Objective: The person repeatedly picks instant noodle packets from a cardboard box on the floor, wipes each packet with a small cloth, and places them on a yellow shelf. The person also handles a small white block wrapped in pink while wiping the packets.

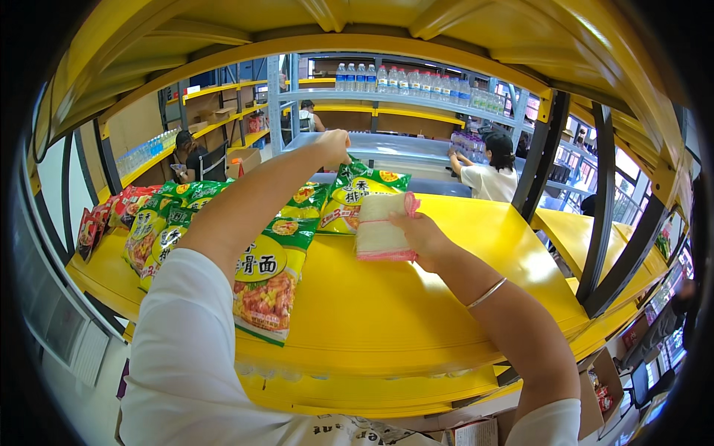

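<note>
My left hand (336, 146) is closed on the top corner of a green and yellow noodle packet (341, 196), which stands tilted near the back edge of the yellow metal shelf (390, 312). In my right hand (421, 237) is a folded white cloth with pink edging (382, 240), held upright against the front of that packet's right side. Another green and yellow noodle packet (268, 290) lies nearest me, partly behind my left arm. More such packets (146, 237) stand to the left, with red packets (131, 206) beyond them.
Black uprights (541, 161) stand at the shelf's right end, and a yellow shelf panel hangs overhead. Behind, a grey rack holds water bottles (413, 82). A person in a white top (491, 173) handles bottles there; others sit farther back. Cardboard boxes (599, 390) stand at lower right.
</note>
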A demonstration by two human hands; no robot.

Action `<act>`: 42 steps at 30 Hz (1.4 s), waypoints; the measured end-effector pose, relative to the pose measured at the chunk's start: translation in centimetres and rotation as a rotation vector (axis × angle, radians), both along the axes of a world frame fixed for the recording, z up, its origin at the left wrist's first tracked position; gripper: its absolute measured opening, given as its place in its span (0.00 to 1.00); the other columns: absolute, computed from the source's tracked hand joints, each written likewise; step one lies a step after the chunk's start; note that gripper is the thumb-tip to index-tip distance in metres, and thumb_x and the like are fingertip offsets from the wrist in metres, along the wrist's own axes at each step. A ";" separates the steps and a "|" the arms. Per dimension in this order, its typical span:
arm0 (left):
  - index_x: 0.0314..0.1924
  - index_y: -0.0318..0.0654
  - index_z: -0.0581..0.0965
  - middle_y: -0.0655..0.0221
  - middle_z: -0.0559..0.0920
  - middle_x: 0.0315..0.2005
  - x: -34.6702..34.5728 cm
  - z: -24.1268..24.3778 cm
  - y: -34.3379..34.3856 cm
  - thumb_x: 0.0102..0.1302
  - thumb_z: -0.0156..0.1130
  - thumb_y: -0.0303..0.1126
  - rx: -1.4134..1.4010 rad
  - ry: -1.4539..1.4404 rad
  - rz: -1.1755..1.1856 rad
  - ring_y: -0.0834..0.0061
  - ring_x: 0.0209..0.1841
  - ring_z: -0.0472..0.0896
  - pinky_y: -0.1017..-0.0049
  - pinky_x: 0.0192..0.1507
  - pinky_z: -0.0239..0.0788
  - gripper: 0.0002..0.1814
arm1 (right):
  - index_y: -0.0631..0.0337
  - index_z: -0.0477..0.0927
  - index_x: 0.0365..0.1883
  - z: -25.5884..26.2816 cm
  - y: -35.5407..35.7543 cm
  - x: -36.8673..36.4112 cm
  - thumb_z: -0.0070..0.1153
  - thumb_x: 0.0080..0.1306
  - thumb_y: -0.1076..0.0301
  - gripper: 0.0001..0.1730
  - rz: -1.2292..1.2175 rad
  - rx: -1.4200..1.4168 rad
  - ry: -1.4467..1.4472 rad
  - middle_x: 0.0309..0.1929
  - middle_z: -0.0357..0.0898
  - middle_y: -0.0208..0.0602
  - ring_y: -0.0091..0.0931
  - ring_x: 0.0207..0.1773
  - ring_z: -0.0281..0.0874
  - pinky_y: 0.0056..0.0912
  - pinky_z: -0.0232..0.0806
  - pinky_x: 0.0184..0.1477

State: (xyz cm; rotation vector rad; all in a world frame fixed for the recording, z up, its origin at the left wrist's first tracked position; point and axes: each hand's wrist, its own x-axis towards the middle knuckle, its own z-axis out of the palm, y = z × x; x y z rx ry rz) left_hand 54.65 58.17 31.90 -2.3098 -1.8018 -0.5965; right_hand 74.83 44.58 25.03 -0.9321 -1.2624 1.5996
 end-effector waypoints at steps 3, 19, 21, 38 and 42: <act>0.44 0.35 0.70 0.58 0.75 0.38 -0.3 -0.5 0.6 0.43 0.64 0.34 -0.087 -0.002 0.043 0.66 0.41 0.74 0.72 0.42 0.65 0.26 | 0.68 0.67 0.39 -0.8 1.4 -0.5 0.43 0.59 0.65 0.15 0.022 -0.022 -0.017 0.35 0.71 0.39 0.29 0.36 0.71 0.30 0.66 0.39; 0.52 0.37 0.62 0.59 0.71 0.45 4.0 3.4 -15.9 0.55 0.53 0.41 0.140 -0.273 -0.391 0.67 0.47 0.70 0.71 0.48 0.59 0.27 | 0.62 0.71 0.25 4.0 -4.3 3.0 0.42 0.56 0.53 0.19 -0.127 0.413 -0.237 0.13 0.64 0.29 0.19 0.13 0.59 0.19 0.51 0.12; 0.55 0.38 0.59 0.62 0.71 0.44 6.9 2.3 -22.3 0.55 0.54 0.39 0.107 -0.447 -0.538 0.71 0.48 0.69 0.71 0.50 0.58 0.29 | 0.62 0.71 0.29 4.4 -8.9 5.6 0.43 0.56 0.52 0.19 -0.093 0.465 -0.253 0.18 0.66 0.30 0.19 0.19 0.62 0.19 0.55 0.19; 0.24 0.38 0.71 0.78 0.69 0.19 4.3 -23.6 -50.6 0.51 0.61 0.36 -0.377 -1.296 0.106 0.89 0.24 0.64 0.84 0.25 0.57 0.11 | 0.65 0.63 0.50 -14.0 -27.8 1.9 0.50 0.57 0.65 0.24 0.806 -0.193 0.126 0.49 0.65 0.35 0.25 0.51 0.62 0.28 0.55 0.52; 0.22 0.39 0.69 0.79 0.67 0.17 3.0 -24.4 -52.5 0.50 0.61 0.36 -0.300 -1.511 0.074 0.89 0.23 0.63 0.84 0.23 0.54 0.12 | 0.67 0.65 0.48 -16.2 -28.2 -0.5 0.50 0.57 0.66 0.22 0.905 0.008 -0.070 0.46 0.67 0.34 0.24 0.48 0.64 0.25 0.58 0.49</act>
